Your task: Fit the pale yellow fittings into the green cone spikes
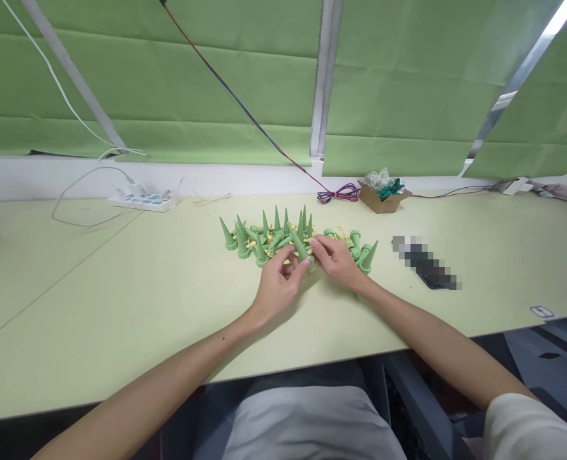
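My left hand [279, 281] is closed around a green cone-shaped plastic spike [299, 245], holding it by its wide end with the point tilted up and away. Close beside it, my right hand [337, 260] has thumb and forefinger pinched together near the spike; what they grip is too small and covered to make out. Behind both hands lies a pile of similar green spikes [241, 239], several standing upright on their wide ends and others on their sides. Small yellow pieces [251, 245] show among them. More green spikes [368, 255] lie by my right hand.
A phone-like dark object [430, 265], partly blurred out, lies to the right. At the back are a small cardboard box [384, 201] with plastic and green material, a coiled red-and-blue wire [338, 193] and a white power strip [144, 200]. The table's front edge is near my body.
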### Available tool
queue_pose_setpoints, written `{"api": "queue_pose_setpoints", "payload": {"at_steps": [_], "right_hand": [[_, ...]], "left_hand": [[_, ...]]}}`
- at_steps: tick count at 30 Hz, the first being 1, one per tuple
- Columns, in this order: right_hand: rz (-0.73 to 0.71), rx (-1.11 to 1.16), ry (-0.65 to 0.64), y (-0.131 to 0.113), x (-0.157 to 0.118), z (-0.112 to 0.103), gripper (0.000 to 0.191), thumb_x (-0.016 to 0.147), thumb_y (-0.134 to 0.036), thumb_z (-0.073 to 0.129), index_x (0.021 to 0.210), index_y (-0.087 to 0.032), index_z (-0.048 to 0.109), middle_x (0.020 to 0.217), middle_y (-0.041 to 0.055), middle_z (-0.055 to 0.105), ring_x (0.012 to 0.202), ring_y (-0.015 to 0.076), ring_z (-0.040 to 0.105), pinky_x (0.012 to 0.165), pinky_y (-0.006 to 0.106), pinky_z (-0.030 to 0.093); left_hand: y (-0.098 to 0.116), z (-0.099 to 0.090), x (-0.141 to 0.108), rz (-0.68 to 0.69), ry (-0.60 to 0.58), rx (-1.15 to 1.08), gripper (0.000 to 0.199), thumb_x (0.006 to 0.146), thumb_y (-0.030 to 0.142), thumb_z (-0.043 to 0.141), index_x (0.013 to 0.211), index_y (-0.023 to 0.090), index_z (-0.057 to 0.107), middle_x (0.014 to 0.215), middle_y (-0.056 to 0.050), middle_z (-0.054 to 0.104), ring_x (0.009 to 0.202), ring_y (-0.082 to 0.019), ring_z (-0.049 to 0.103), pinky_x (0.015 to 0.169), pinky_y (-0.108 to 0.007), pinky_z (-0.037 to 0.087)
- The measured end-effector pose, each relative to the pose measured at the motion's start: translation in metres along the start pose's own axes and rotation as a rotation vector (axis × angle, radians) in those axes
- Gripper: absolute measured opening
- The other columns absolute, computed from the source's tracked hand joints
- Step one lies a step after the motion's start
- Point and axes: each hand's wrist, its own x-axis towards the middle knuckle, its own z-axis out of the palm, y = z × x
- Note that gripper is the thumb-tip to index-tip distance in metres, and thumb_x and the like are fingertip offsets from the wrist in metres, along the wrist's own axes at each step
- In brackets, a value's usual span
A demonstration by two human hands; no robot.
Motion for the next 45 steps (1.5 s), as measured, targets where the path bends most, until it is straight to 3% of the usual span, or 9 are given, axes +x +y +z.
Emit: {"api": "queue_pose_setpoints", "payload": {"at_steps": [9,15,19,25,30,32,35,37,45], "right_hand": [[-0.021,-0.080,0.018,0.000,0.001,0.001,0.047,0.102,-0.051,0.040,0.065,-0.021,0.034,0.056,-0.0047,0.034,0.052,0.0111,0.033,0.053,0.028,0.027],[0.000,-0.098,0.007,-0.001,0.001,0.002,0.048,0.102,-0.049,0.040,0.064,-0.021,0.036,0.055,-0.0042,0.036,0.052,0.0111,0.034,0.054,0.028,0.028],[0.012,-0.091,0.005,0.000,0.001,0.003,0.050,0.101,-0.050,0.040,0.061,-0.021,0.035,0.054,-0.0038,0.037,0.052,0.0111,0.034,0.054,0.029,0.028],[0.046,-0.053,0.035,0.000,0.002,0.003,0.051,0.100,-0.052,0.042,0.061,-0.021,0.036,0.053,-0.0039,0.037,0.051,0.0111,0.034,0.053,0.029,0.029],[0.121,-0.006,0.139,0.002,0.002,0.003,0.050,0.100,-0.052,0.043,0.062,-0.021,0.040,0.055,-0.0035,0.040,0.051,0.0109,0.036,0.052,0.028,0.029],[0.136,0.025,0.172,0.003,0.002,0.003,0.049,0.101,-0.052,0.043,0.062,-0.021,0.040,0.055,-0.0036,0.040,0.051,0.0109,0.037,0.052,0.028,0.030],[0.137,0.066,0.196,0.004,0.001,0.003,0.048,0.100,-0.053,0.044,0.064,-0.021,0.040,0.055,-0.0035,0.042,0.051,0.0111,0.038,0.052,0.027,0.031],[0.130,0.081,0.190,0.003,0.000,0.003,0.048,0.100,-0.054,0.043,0.065,-0.022,0.040,0.055,-0.0033,0.043,0.051,0.0113,0.038,0.052,0.027,0.032],[0.046,0.031,0.069,-0.004,-0.001,0.001,0.048,0.100,-0.056,0.043,0.066,-0.021,0.043,0.057,-0.0030,0.043,0.053,0.0116,0.039,0.054,0.028,0.032]], "left_hand": [[-0.003,-0.001,0.001,0.064,0.048,0.144,0.018,0.089,0.032,0.063,0.083,0.019,0.053,0.068,0.005,0.041,0.051,-0.008,0.038,0.049,-0.024,0.029],[-0.007,-0.002,0.002,0.251,0.088,0.301,0.004,0.090,0.018,0.061,0.085,0.019,0.059,0.069,0.002,0.048,0.059,-0.011,0.043,0.055,-0.025,0.035],[-0.007,-0.003,0.003,0.329,0.095,0.367,0.008,0.089,0.012,0.060,0.086,0.019,0.063,0.070,0.002,0.050,0.062,-0.011,0.046,0.058,-0.025,0.039],[-0.005,-0.002,0.001,0.230,0.058,0.301,0.011,0.091,0.016,0.057,0.099,0.020,0.064,0.088,-0.001,0.061,0.055,-0.008,0.046,0.054,-0.023,0.040],[0.001,0.000,-0.002,0.108,0.076,0.177,0.020,0.096,0.029,0.053,0.115,0.022,0.051,0.096,-0.002,0.062,0.047,-0.005,0.047,0.048,-0.023,0.037],[0.003,0.000,-0.002,0.071,0.062,0.156,0.018,0.098,0.038,0.051,0.102,0.021,0.053,0.085,0.000,0.061,0.046,-0.007,0.046,0.046,-0.024,0.036],[0.004,0.000,-0.002,0.089,0.006,0.187,0.043,0.100,0.047,0.044,0.068,0.019,0.051,0.060,0.001,0.053,0.053,-0.012,0.051,0.055,-0.027,0.042],[0.003,0.000,-0.001,0.085,-0.018,0.163,0.055,0.101,0.050,0.040,0.056,0.019,0.047,0.053,-0.001,0.050,0.057,-0.014,0.054,0.062,-0.028,0.046],[0.002,0.002,0.002,-0.251,-0.057,-0.173,0.056,0.096,0.066,0.039,0.071,0.019,0.057,0.043,0.001,0.050,0.037,-0.013,0.049,0.039,-0.025,0.038]]}}
